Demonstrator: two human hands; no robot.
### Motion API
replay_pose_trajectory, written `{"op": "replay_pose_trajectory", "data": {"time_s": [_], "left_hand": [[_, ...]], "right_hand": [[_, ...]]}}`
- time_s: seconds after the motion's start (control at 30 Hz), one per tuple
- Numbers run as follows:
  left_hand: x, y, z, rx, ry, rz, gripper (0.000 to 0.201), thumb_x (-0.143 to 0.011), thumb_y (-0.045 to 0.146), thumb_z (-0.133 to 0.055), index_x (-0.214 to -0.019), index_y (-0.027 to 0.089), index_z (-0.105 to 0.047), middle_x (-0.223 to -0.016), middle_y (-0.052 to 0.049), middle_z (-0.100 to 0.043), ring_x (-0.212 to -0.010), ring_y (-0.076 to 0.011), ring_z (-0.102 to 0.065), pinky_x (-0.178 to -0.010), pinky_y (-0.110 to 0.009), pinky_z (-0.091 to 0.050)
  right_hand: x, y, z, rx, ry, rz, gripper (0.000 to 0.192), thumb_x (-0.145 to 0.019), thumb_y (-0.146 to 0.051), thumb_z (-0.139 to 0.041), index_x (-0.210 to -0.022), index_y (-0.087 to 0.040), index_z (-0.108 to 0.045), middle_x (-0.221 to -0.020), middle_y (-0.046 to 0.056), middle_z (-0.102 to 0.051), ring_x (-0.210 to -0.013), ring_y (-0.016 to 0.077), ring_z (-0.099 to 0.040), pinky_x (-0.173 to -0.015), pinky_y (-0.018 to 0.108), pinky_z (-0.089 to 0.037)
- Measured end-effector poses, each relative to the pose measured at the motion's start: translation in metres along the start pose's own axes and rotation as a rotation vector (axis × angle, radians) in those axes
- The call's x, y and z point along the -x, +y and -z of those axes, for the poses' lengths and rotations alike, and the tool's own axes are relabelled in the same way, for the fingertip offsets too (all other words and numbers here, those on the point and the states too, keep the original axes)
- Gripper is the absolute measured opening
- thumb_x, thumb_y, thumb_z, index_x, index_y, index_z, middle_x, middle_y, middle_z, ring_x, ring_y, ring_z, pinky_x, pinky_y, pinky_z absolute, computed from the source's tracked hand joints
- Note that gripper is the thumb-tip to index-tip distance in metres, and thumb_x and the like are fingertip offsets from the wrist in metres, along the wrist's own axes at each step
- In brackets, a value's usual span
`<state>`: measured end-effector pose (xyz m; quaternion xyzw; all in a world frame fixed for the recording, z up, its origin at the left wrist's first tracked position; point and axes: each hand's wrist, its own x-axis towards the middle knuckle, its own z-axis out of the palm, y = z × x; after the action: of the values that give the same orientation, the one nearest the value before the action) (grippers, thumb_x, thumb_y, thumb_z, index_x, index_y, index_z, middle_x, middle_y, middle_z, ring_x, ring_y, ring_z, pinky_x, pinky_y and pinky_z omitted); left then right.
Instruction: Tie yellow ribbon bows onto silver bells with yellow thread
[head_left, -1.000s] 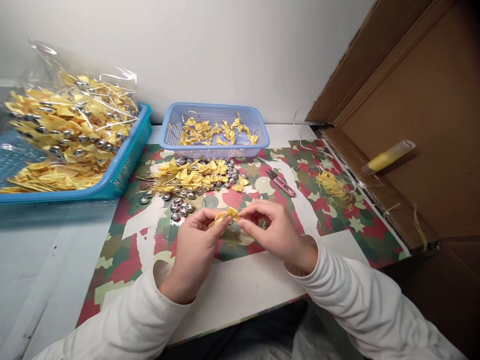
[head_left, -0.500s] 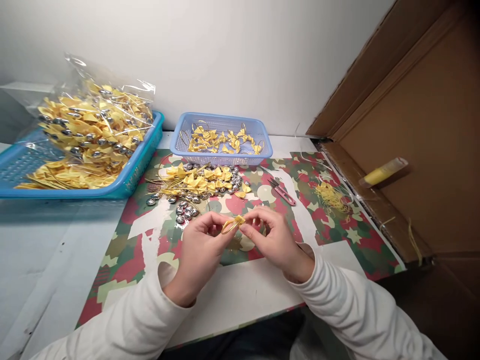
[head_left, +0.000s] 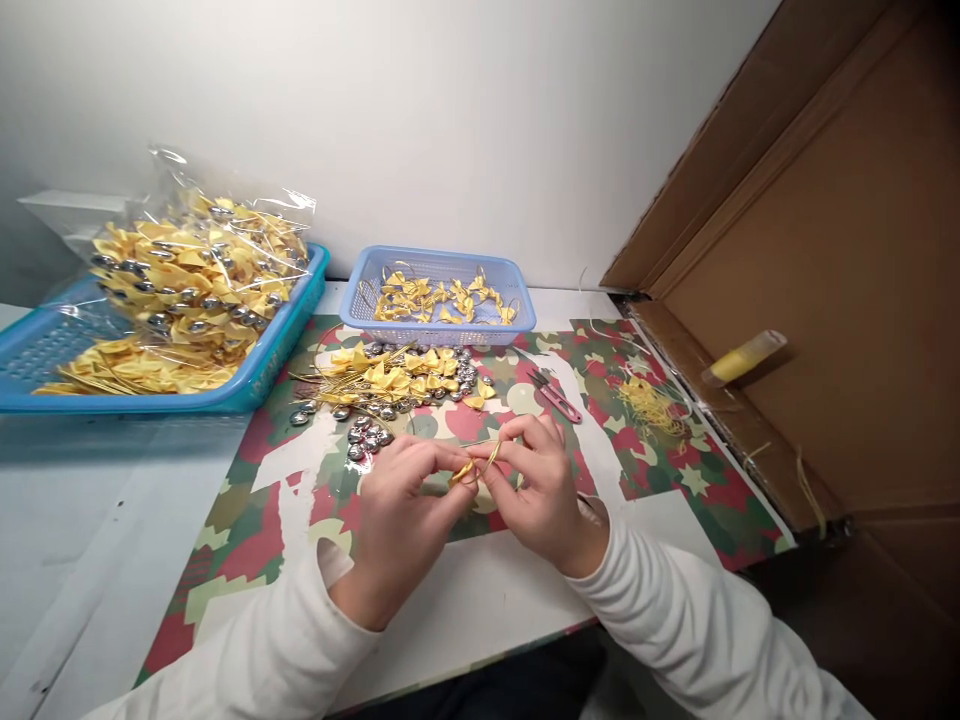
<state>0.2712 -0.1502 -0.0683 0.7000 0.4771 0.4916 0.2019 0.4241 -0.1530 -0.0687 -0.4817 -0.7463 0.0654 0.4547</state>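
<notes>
The fingertips of both hands meet over the mat and pinch one small yellow ribbon bow [head_left: 462,472] with a thin gold cord loop. The left hand [head_left: 401,505] has its thumb and index finger closed on the left end of the bow, and the other fingers are curled in under the palm. The right hand [head_left: 534,485] has its thumb and index finger closed on the cord, just right of the bow; its other fingers are bent and lie near each other. The bow is held a little above the camouflage-pattern mat [head_left: 675,480], in the near middle of the table.

Just beyond the hands lies a pile of yellow bows and silver beads [head_left: 397,375]. To the right of this pile is a pair of pink thread snips [head_left: 556,396], and further right a small heap of yellow thread scraps [head_left: 651,402]. At the far side stands a small blue basket [head_left: 439,325] with bows inside. On the far left, a large blue tray [head_left: 262,375] carries a clear plastic bag of bows [head_left: 199,275]. On the right stands an open cardboard box [head_left: 825,300] with a yellow tube [head_left: 742,357] on its flap.
</notes>
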Motion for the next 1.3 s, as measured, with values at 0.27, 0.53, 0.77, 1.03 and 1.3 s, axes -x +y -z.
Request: {"op": "replay_pose_trajectory", "data": {"time_s": [0.27, 0.53, 0.77, 1.03, 1.3], "left_hand": [[-0.001, 0.0, 0.0, 0.049, -0.027, 0.06, 0.01, -0.075, 0.018, -0.064, -0.066, 0.022, -0.063, -0.067, 0.0, -0.068, -0.065, -0.0169, -0.06, -0.063, -0.029, -0.044], [-0.003, 0.001, 0.001, 0.116, -0.042, 0.14, 0.008, -0.071, 0.017, -0.064, -0.066, 0.022, -0.066, -0.067, 0.0, -0.069, -0.064, -0.0167, -0.059, -0.059, -0.028, -0.043], [-0.004, 0.001, 0.002, 0.178, -0.048, 0.293, 0.007, -0.069, 0.018, -0.064, -0.065, 0.022, -0.068, -0.066, 0.0, -0.069, -0.062, -0.0164, -0.058, -0.057, -0.027, -0.041], [-0.009, -0.001, 0.001, 0.283, -0.051, 0.479, 0.011, -0.068, 0.029, -0.073, -0.063, 0.021, -0.069, -0.064, -0.001, -0.067, -0.056, -0.0142, -0.053, -0.052, -0.025, -0.04], [-0.012, -0.005, -0.001, 0.398, -0.047, 0.574, 0.018, -0.067, 0.032, -0.075, -0.06, 0.019, -0.064, -0.058, -0.001, -0.064, -0.048, -0.0113, -0.049, -0.043, -0.022, -0.037]], "right_hand": [[0.001, 0.001, -0.004, -0.098, 0.019, 0.023, 0.015, -0.087, -0.013, -0.051, -0.086, -0.02, -0.064, -0.087, 0.004, -0.053, -0.085, 0.0192, -0.051, -0.078, 0.036, -0.04], [0.003, 0.005, -0.008, -0.219, -0.009, 0.049, 0.016, -0.09, -0.014, -0.048, -0.089, -0.022, -0.062, -0.09, 0.005, -0.05, -0.087, 0.0194, -0.05, -0.078, 0.036, -0.045], [-0.001, 0.009, -0.006, -0.14, 0.027, 0.146, 0.014, -0.088, -0.013, -0.053, -0.089, -0.022, -0.064, -0.093, 0.005, -0.051, -0.09, 0.0201, -0.051, -0.081, 0.037, -0.044], [0.002, 0.008, 0.004, -0.14, -0.002, 0.253, 0.021, -0.087, -0.012, -0.048, -0.09, -0.027, -0.062, -0.095, 0.005, -0.054, -0.091, 0.0208, -0.053, -0.081, 0.039, -0.045], [-0.006, 0.002, 0.013, -0.121, 0.111, 0.235, 0.009, -0.084, -0.018, -0.059, -0.085, -0.025, -0.065, -0.099, 0.006, -0.056, -0.095, 0.0222, -0.056, -0.081, 0.04, -0.046]]}}
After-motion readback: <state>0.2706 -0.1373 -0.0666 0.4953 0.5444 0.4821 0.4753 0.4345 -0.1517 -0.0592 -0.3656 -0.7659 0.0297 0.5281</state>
